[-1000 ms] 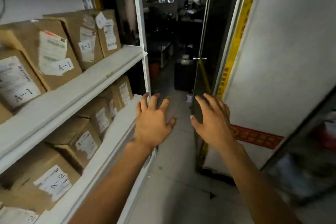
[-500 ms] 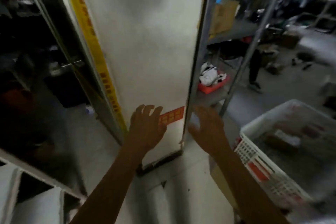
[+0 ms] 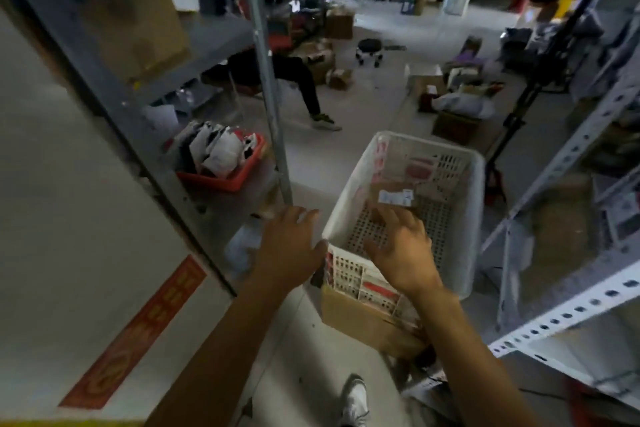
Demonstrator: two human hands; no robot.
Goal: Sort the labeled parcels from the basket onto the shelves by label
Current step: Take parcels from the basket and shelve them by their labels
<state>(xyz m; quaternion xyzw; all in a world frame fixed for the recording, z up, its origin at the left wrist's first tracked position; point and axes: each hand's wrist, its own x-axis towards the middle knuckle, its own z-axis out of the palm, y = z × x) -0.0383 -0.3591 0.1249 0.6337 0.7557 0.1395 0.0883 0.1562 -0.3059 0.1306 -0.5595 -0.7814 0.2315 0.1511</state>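
Over the white basket point(image 3: 476, 204), which sits on a cardboard box point(image 3: 363, 322) on the floor, both bare hands hang with fingers spread and nothing in them. The right hand point(image 3: 401, 250) is inside the basket's rim, reaching toward a brown parcel point(image 3: 398, 194) that lies flat on the perforated bottom near the far wall, a white label on its top face. The left hand point(image 3: 289, 246) is just outside the basket's near left corner, close to the rim; whether it touches the rim I cannot tell.

By my judgement the step in hand is fetching a parcel. The next move calls for closing the fingers on the parcel, lifting it clear of the walls, and turning the label up to read it before choosing a shelf.

The label's text is too blurred to read. The right forearm hides part of the basket's near wall and bottom, so other parcels could lie unseen. A white metal shelf point(image 3: 568, 315) at the right is cut off by the frame.
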